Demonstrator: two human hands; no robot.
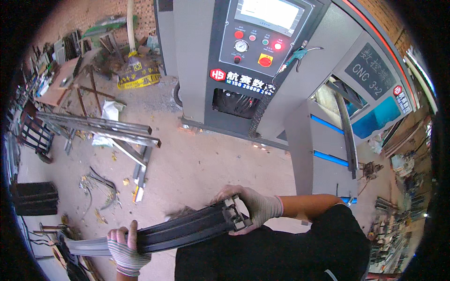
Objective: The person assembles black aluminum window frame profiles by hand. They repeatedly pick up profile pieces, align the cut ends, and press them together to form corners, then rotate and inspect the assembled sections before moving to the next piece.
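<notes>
A long dark extruded metal profile [187, 229] with lengthwise grooves lies across the front of my body, its near end toward the right. My left hand [126, 247], in a white striped knit glove, is closed round it toward its left part. At its right end my right hand [257, 206], gloved alike, grips the profile from behind and around the end. The hollow, open cross-section [236, 214] shows there, next to my fingers. Further left the profile runs lighter grey past my left hand.
Ahead stands a grey machine cabinet [192, 56] with a lit control panel [262, 40] and a teal air gun [295, 56]. A machine bed [311, 159] with blue strips is at the right. Metal bars on a stand [103, 126] and scrap [101, 187] lie left.
</notes>
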